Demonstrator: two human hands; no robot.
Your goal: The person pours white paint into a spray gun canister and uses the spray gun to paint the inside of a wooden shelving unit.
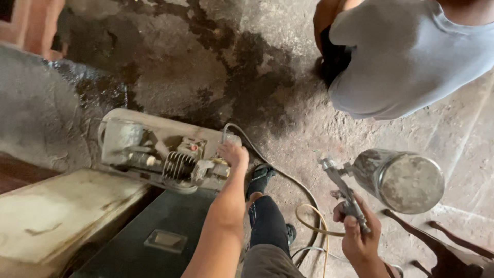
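My left hand (232, 154) reaches down onto the right end of a dusty grey air compressor (164, 149) that stands on the floor, with my fingers on a fitting next to its finned motor. I cannot tell whether the hand grips the fitting. My right hand (357, 234) is closed around the handle of a metal spray gun (345, 188). The gun's round metal cup (404, 179) points to the right. A yellowish hose (309, 224) loops on the floor below the gun.
Another person in a grey shirt (406, 56) crouches at the top right. A dark wet stain (242, 87) spreads over the concrete floor. A pale slab (51, 216) and a black panel (154, 231) lie at the lower left. My sandalled foot (260, 177) stands beside the compressor.
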